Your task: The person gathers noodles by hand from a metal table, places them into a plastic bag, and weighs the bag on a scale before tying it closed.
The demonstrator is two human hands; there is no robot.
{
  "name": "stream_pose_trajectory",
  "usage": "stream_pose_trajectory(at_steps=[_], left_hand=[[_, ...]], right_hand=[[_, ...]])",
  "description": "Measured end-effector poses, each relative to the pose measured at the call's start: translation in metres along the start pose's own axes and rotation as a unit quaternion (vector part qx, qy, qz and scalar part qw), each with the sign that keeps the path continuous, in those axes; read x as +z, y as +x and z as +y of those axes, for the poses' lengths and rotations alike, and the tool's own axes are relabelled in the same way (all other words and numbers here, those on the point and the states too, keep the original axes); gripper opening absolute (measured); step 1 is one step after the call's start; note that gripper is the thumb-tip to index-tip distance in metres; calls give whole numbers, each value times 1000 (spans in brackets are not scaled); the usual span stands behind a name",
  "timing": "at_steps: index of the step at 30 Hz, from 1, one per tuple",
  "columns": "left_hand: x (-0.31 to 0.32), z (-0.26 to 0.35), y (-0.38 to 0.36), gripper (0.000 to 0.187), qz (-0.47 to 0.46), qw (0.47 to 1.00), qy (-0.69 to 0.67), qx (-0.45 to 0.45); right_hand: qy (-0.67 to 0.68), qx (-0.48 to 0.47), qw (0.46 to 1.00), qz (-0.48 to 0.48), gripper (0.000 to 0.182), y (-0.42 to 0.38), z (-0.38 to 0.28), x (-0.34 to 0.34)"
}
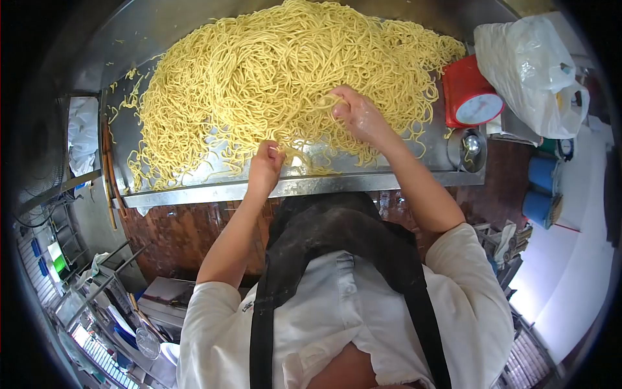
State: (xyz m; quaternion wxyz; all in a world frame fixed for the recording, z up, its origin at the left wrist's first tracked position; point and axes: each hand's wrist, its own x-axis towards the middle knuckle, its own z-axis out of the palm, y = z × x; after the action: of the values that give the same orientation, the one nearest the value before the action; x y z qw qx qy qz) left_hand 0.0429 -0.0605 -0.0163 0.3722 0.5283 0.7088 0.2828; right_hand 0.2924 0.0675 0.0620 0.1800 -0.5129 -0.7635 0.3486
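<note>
A large heap of yellow noodles (278, 71) covers most of the metal table (214, 193). My left hand (266, 167) is near the table's front edge, its fingers curled around a few noodle strands that trail to the right. Further right and higher, my right hand (358, 117) is over the front of the heap, its fingers pinched on some strands of noodles. Loose strands lie on the wet metal between and below my hands.
A red scale (459, 84) stands at the table's right end, beside a white plastic bag (528, 71). A metal bowl (468, 150) sits at the front right corner. Wooden sticks (108, 165) lean along the left edge. Blue containers (539, 191) are at the far right.
</note>
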Motion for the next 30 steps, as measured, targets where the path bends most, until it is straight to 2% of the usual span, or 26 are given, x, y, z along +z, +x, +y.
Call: stream_pose_trajectory(at_steps=[2,4,5,8,11,14,18,21,24,26,27,29,30], left_hand=[[-11,21,5,25,-16,999,-41,-18],[-19,39,10,34,-33,997,-66,-23],[-22,49,11,33,-35,997,-69,-5],[-29,88,12,27,-47,995,-76,41],[-31,132,12,22,-70,989,-92,93],[-27,159,15,18,-72,978,-116,160],[-25,170,19,24,-57,969,-201,135],[-34,171,19,29,32,949,-214,227],[-40,140,18,27,48,962,-229,141],[-39,116,14,24,51,964,-248,82],[-38,104,11,25,45,968,-235,70],[-34,83,3,25,31,976,-209,44],[-30,74,-1,25,22,977,-208,41]], right_hand=[[-89,36,994,-48,47,-2,4,-13],[-70,41,996,-46,47,-8,-5,-25],[-61,44,996,-45,47,-11,-9,-28],[85,-98,992,5,39,-17,-8,-25],[11,-197,979,41,36,-16,-29,-24],[59,-112,992,-3,30,-20,-49,-18],[122,-58,991,-3,23,-18,-48,-21],[174,-37,983,38,22,-6,-52,-60],[177,51,979,82,27,10,-56,-133],[143,-1,977,159,31,36,-14,-178],[153,-14,971,181,31,46,-14,-201],[74,-2,976,206,57,58,27,-241],[-78,7,942,328,47,63,25,-228]])
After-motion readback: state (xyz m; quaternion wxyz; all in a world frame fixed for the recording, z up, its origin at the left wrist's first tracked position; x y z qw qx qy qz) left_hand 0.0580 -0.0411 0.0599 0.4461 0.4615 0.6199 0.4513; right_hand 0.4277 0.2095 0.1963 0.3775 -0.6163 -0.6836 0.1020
